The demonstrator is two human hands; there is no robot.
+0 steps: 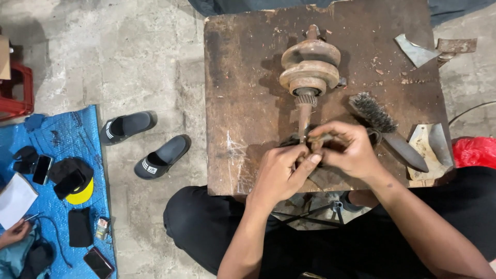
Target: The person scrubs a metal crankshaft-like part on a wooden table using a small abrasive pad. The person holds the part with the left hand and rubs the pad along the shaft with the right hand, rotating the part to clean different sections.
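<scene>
Head view shows left hand (283, 170) and right hand (347, 147) pinching a small rusty part (314, 143) at the near end of the rusty shaft (308, 82), where greasy fingers could likely slip and drop it off the wooden board (237, 103).

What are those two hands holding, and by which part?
Both the left hand and right hand pinch a small rusty part at the near end of the rusty shaft.

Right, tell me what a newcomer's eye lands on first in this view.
First comes the rusty shaft with two heavy discs, lying mid-top on the worn wooden board. Just below it, the left hand and right hand meet at the shaft's near end, fingers pinching a small rusty part there. Next are the wire brush to the right and the blue tarp strewn with phones at far left.
</scene>
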